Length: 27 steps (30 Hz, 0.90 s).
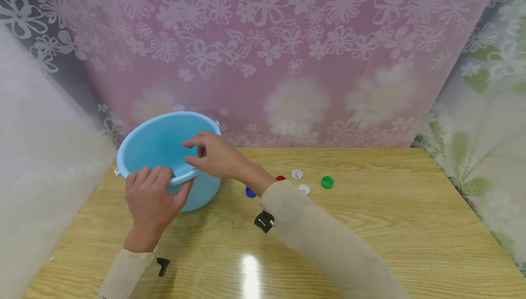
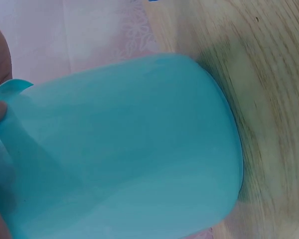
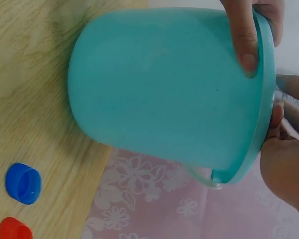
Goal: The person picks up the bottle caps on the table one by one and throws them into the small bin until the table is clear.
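Left hand [image 1: 149, 194]: clamped on the near rim [image 1: 184, 178], thumb outside, fingers over the top; slacken that and a knock could skid the whole thing!
Right hand [image 1: 218, 155]: up at the rim's right side, thumb and forefinger parted, nothing visible between them; pull back low and it may clip the edge.
Blue bucket [image 1: 207, 194]: left on the tabletop [image 1: 390, 221], mouth up; too much weight on the near edge, I'd judge, and it tips toward the person.
Right sleeve [image 1: 312, 226]: stretched across, close by the caps; a dip of that arm could sweep them away.
Red cap [image 1: 281, 178], blue cap [image 1: 251, 192]: partly hidden by the arm, easiest to bump unseen.
Green cap [image 1: 327, 182]: farthest right, likely safest.
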### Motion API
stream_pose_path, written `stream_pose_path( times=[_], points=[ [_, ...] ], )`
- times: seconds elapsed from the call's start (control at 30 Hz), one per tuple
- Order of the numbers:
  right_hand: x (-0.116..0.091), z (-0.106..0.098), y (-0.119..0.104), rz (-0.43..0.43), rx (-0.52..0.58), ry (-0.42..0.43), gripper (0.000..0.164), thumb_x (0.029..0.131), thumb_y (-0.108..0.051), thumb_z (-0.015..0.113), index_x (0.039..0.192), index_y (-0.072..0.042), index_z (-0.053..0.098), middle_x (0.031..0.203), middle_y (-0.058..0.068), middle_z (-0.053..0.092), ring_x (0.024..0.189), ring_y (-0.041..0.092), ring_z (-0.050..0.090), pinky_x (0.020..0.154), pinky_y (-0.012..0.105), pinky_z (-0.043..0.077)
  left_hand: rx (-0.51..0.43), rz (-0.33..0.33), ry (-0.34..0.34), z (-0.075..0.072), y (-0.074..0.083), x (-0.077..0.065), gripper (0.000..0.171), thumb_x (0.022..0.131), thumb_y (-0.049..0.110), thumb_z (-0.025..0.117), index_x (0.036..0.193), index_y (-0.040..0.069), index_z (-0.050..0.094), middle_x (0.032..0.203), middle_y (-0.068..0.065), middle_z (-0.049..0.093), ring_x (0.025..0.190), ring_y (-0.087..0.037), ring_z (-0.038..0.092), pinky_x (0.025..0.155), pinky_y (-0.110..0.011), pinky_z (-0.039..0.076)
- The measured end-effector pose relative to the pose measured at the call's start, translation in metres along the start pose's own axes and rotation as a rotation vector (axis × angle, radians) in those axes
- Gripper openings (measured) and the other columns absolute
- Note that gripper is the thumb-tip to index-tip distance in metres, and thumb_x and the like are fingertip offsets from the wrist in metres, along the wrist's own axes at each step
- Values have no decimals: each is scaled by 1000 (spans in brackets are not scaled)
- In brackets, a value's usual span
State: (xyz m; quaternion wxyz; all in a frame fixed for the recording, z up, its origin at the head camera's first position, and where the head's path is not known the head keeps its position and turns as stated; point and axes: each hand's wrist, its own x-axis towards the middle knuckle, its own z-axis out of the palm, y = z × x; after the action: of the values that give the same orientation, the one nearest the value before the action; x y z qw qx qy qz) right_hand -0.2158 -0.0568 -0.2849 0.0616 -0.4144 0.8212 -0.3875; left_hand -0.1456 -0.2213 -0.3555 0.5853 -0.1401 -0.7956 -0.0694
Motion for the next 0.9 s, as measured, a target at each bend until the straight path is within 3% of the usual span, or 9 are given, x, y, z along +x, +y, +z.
stream_pose_path(
  times=[0.2,0.33,0.57,0.9],
  points=[
    [-15,-8,8,-75,206,34,44,93,-21,62,133,-7,55,120,-1,56,85,9,55,76,20,46,-6,-11,-2,0,0,-1,45,80,37,60,59,8,34,52,1,23,47,-23,23,55,-43,26],
    [-29,-20,7,-69,237,45,45,93,-22,62,135,-9,54,126,-1,53,92,9,56,82,23,48,-5,-16,-10,1,-1,-3,47,82,40,59,59,8,34,52,0,23,47,-23,25,56,-44,26],
    [-53,-46,19,-38,172,98,43,94,-22,61,135,-12,54,134,0,45,94,12,57,81,28,49,1,-33,-39,1,-3,-5,49,84,44,56,59,9,34,52,-2,27,47,-24,27,56,-45,27],
    [-99,-86,77,19,-5,178,40,95,-20,59,134,-12,55,132,3,47,94,14,57,82,35,50,-14,-43,-31,0,2,-1,48,83,44,57,58,10,33,52,2,23,47,-24,26,55,-44,26]
  ],
)
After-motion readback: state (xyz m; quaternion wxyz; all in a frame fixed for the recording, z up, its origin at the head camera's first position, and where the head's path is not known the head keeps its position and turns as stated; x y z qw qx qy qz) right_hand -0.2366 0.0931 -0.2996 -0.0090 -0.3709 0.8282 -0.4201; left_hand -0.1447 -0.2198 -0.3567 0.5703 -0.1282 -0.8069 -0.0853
